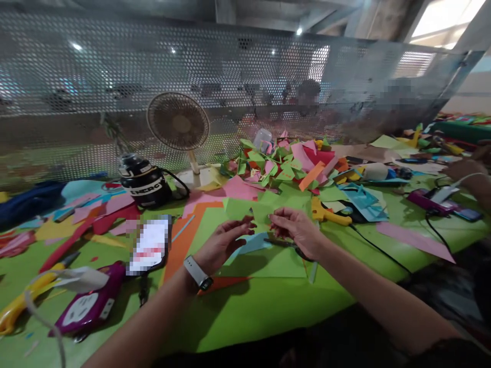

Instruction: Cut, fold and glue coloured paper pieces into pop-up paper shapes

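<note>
My left hand point(226, 243), with a watch point(198, 274) on its wrist, hovers over stacked green paper point(276, 263). Its fingers are curled, and a small dark bit shows at the fingertips, too small to name. To its right my right hand point(293, 230) has its thumb and fingers pinched together; whatever lies between them is too small to make out. The two hands are apart. Beneath them lie a light blue paper piece point(251, 244) and dark scissors point(282, 243), the latter partly hidden by my right hand. Orange paper point(178, 255) sticks out on the left.
A phone point(150, 245), purple power bank point(92, 301) and yellow glue gun point(32, 294) lie left. Behind stand a black bottle point(146, 186), a fan point(178, 121) and heaped paper scraps point(282, 163). Another yellow glue gun point(332, 214) is right; a person's arm point(470, 171) shows far right.
</note>
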Demonstrator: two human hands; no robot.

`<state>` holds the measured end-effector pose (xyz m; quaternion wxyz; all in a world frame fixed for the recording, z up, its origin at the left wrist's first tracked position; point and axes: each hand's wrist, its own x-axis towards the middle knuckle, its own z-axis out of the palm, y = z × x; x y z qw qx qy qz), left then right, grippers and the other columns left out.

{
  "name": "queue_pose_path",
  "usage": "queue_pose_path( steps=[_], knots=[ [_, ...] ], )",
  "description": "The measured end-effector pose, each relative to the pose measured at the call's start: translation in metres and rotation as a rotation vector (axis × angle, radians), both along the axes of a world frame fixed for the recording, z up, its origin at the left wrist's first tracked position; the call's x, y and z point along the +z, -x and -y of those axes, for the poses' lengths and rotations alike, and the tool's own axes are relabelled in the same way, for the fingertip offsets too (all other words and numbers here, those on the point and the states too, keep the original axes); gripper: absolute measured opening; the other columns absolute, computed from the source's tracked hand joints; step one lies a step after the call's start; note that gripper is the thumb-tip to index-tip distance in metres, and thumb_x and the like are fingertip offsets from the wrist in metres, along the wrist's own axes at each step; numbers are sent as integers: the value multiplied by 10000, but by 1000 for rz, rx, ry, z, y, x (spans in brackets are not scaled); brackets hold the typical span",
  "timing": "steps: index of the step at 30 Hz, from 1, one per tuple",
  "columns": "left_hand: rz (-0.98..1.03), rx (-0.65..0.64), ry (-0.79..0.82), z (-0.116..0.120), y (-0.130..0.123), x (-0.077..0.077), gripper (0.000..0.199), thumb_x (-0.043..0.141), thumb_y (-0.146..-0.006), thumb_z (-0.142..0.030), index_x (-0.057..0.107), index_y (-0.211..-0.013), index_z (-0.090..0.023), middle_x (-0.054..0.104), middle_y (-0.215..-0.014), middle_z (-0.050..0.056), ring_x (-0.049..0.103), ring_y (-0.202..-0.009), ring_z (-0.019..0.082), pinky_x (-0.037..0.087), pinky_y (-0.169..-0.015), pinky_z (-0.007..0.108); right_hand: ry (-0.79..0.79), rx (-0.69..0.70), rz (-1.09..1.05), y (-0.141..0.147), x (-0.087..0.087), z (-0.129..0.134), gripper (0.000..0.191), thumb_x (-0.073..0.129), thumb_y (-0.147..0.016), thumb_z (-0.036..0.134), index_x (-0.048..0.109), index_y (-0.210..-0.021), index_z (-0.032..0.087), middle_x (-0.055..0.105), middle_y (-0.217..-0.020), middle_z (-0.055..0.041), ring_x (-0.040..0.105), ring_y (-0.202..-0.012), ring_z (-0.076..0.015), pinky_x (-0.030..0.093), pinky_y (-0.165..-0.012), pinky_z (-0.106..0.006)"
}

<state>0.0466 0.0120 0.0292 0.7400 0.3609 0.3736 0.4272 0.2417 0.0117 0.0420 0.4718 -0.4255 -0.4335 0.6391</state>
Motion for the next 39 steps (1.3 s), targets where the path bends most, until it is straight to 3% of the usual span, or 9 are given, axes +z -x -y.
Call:
queue_pose_path(
  steps=[3, 7, 12, 16, 20, 23, 27, 33, 39],
  knots=[
    [34, 64, -133, 12, 0, 0, 355, 784, -662, -262, 679, -996, -208, 669, -1025, 35, 610, -927, 160, 473, -784, 260, -1, -7, 24, 14, -8, 11, 336, 777, -623, 410, 571, -709, 159, 678, -639, 12, 587, -472, -68, 376, -416, -160],
    [-36, 197, -233, 15, -3, 4, 257, 753, -685, -353, 689, -850, -168, 689, -812, 21, 606, -724, 138, 480, -710, 274, 5, 112, 122, 27, -14, 22, 342, 749, -638, 438, 571, -695, 152, 670, -627, 6, 559, -428, -64, 343, -384, -167],
    [-194, 255, -444, 7, 1, 13, 232, 742, -682, -334, 690, -800, -141, 693, -770, 20, 584, -702, 136, 473, -701, 261, -75, 20, 155, 19, 3, 15, 245, 698, -710, 372, 599, -801, 167, 601, -580, 54, 468, -404, -27, 291, -377, -150],
    [-198, 295, -491, 7, -3, 8, 254, 687, -733, -352, 669, -876, -143, 696, -838, 35, 593, -748, 154, 485, -727, 292, -79, 85, 161, 23, 12, 7, 344, 657, -731, 398, 568, -1005, 210, 588, -618, 62, 483, -406, -50, 287, -368, -169],
    [-225, 213, -544, 6, 9, 6, 238, 686, -738, -311, 655, -918, -157, 689, -909, 51, 605, -844, 181, 480, -796, 319, -206, 143, 317, 24, 10, -4, 314, 670, -706, 464, 575, -806, 182, 450, -526, 88, 352, -376, -39, 262, -368, -188],
    [-164, 69, -531, 3, 34, 11, 402, 722, -704, -228, 604, -1087, -194, 659, -1043, 56, 586, -987, 203, 472, -864, 337, -389, 191, 514, 11, 12, -14, 285, 622, -759, 449, 584, -742, 167, 445, -561, 62, 371, -452, -58, 282, -425, -205],
    [-164, 169, -414, 1, 55, 11, 728, 729, -699, -207, 389, -1336, -300, 647, -944, -7, 611, -897, 152, 494, -827, 322, -511, 300, 721, -5, 13, -21, 277, 580, -805, 418, 613, -757, 147, 465, -595, 36, 397, -539, -86, 302, -496, -222],
    [-440, 27, -446, 4, 46, -5, 362, 674, -749, -377, 582, -1036, -178, 583, -644, -38, 623, -610, 131, 514, -606, 269, -488, 353, 805, -3, 3, -16, 290, 559, -829, 411, 655, -846, 138, 496, -595, 31, 397, -524, -83, 297, -491, -213],
    [-513, 24, -341, 8, 53, -4, 354, 636, -764, -438, 497, -993, -208, 584, -628, -62, 663, -548, 161, 507, -530, 260, -559, 132, 931, -34, -1, -6, 334, 547, -832, 368, 644, -1081, 169, 615, -704, -14, 506, -566, -121, 405, -541, -244]
  ],
)
